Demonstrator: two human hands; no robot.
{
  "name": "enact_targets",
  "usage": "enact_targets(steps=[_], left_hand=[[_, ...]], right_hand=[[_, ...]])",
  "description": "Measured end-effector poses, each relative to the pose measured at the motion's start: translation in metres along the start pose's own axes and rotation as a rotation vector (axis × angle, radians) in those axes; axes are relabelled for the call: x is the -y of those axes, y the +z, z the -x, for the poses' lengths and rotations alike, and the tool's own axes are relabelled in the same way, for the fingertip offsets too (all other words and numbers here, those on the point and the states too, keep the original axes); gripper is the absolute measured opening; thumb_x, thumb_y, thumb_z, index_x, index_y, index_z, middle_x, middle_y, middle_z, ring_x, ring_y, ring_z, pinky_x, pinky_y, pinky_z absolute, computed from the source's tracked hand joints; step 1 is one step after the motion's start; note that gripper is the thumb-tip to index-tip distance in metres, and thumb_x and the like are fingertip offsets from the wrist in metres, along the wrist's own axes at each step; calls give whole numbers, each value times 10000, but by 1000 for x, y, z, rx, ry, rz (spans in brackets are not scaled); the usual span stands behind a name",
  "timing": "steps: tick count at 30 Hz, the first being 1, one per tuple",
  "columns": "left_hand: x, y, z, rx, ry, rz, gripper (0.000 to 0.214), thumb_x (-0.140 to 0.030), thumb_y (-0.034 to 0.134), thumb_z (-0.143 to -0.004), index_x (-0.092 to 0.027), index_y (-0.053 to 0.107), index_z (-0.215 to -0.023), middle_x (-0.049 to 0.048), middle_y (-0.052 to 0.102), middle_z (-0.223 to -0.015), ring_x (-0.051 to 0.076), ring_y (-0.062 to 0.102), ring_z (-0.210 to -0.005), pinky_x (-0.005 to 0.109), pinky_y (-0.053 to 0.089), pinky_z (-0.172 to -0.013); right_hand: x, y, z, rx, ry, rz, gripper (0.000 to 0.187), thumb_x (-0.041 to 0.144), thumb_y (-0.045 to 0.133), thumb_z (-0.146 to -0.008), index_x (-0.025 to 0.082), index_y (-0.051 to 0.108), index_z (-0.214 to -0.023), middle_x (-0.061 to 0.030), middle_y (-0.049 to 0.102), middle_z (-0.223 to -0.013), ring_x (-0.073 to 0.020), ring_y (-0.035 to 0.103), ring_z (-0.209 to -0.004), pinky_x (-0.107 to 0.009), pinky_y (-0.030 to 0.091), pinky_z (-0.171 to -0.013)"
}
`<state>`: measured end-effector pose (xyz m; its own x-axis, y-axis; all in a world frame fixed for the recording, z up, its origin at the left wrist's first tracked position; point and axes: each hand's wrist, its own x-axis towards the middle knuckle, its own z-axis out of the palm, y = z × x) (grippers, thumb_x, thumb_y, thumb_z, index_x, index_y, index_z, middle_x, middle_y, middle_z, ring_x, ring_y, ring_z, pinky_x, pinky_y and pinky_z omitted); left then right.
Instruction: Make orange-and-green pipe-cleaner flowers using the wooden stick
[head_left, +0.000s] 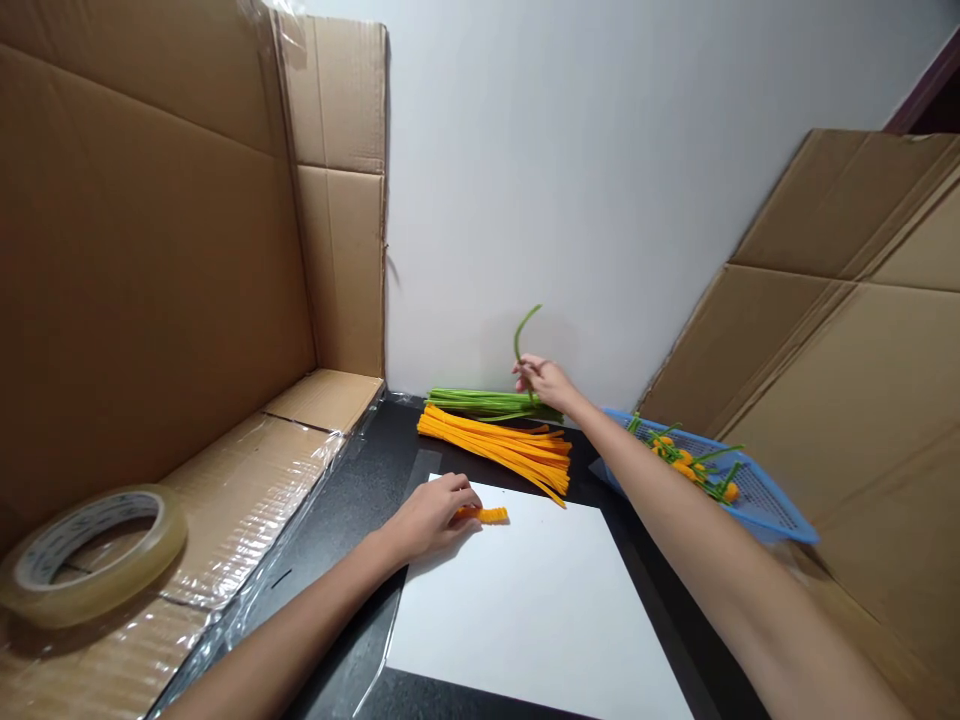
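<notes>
My left hand (442, 515) rests on the white sheet (540, 610) with its fingers closed round a short, ridged orange pipe cleaner piece (493, 516), whose end sticks out to the right. Above the piles, my right hand (546, 383) pinches a green pipe cleaner (519, 335), its free end curving upward. Just below that hand lies a bundle of straight green pipe cleaners (480, 403) against the wall. In front of it is a bundle of orange pipe cleaners (495, 447), fanned out at the right end.
A blue plastic basket (780, 510) on the right holds several orange and green pipe cleaner pieces (686, 463). At the left, a roll of clear tape (94, 550) lies on cardboard (247, 460). Cardboard panels stand on both sides, with a pale wall (555, 180) behind the black tabletop (337, 520).
</notes>
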<state>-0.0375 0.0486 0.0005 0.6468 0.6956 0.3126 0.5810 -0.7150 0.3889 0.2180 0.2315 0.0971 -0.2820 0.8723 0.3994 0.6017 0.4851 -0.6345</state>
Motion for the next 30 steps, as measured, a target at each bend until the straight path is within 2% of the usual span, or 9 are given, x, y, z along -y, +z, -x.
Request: enact_targets(steps=[3, 5, 9, 13, 14, 17, 21, 27, 30], left_hand=[[-3, 2, 3, -81, 29, -34, 266, -394, 538, -947, -198, 613, -1110, 61, 646, -1005, 200, 589, -891, 313, 473, -774], [-3, 3, 1, -230, 46, -92, 310, -371, 506, -964, -178, 564, -1199, 89, 644, -1077, 215, 589, -954, 342, 488, -842], [-1, -9, -30, -498, 101, -369, 346, -197, 438, -966, -157, 516, -1301, 132, 604, -1255, 248, 541, -1174, 383, 433, -1017], [9, -35, -88, -258, 15, -627, 448, -108, 386, -952, -131, 448, -1395, 167, 516, -1407, 290, 446, -1337, 432, 353, -1097], [13, -40, -101, -138, -37, -646, 413, -101, 372, -956, -111, 486, -1353, 183, 571, -1331, 293, 499, -1285, 435, 376, -1067], [27, -47, -122, -4, -57, -620, 229, -107, 440, -938, -131, 649, -1029, 109, 712, -921, 239, 681, -869, 336, 497, -797], [50, -59, -116, 13, -52, -605, 148, -129, 496, -928, -161, 630, -981, 90, 706, -901, 197, 671, -777, 268, 460, -669], [92, -122, -70, -107, -197, -614, 225, -36, 431, -912, -149, 616, -973, 89, 697, -929, 186, 628, -743, 261, 380, -614], [98, -142, -51, -202, -267, -587, 202, -102, 436, -949, -151, 608, -1041, 89, 696, -1001, 179, 617, -724, 260, 353, -614]], right_hand=[[0, 15, 11, 166, -53, 46, 299, 425, 490, -917, 177, 657, -893, 28, 585, -519, -127, 536, -490, -233, 412, -555], [0, 26, 17, 230, -93, 75, 307, 405, 497, -911, 165, 688, -888, 31, 557, -497, -127, 496, -493, -243, 387, -568], [0, 46, 25, 302, -166, 106, 294, 394, 546, -874, 159, 722, -871, -23, 668, -680, -147, 525, -635, -258, 377, -645], [-1, 53, 32, 312, -185, 118, 361, 422, 501, -893, 144, 722, -826, -33, 673, -720, -153, 510, -661, -257, 369, -652], [-2, 52, 33, 301, -184, 117, 391, 435, 473, -909, 142, 721, -830, -31, 669, -724, -151, 505, -662, -254, 370, -653], [-6, 49, 39, 252, -164, 120, 441, 465, 420, -944, 149, 725, -907, -22, 663, -730, -144, 506, -659, -247, 375, -656], [-22, 43, 43, 223, -122, 148, 425, 461, 448, -938, 156, 730, -850, -21, 643, -642, -143, 507, -597, -252, 373, -627], [-52, 18, 44, 104, -80, 162, 464, 485, 464, -922, 175, 682, -656, -85, 689, -706, -196, 576, -698, -304, 408, -722], [-47, 8, 49, -4, -53, 121, 484, 519, 460, -915, 175, 678, -653, -103, 683, -713, -215, 579, -728, -326, 415, -737]])
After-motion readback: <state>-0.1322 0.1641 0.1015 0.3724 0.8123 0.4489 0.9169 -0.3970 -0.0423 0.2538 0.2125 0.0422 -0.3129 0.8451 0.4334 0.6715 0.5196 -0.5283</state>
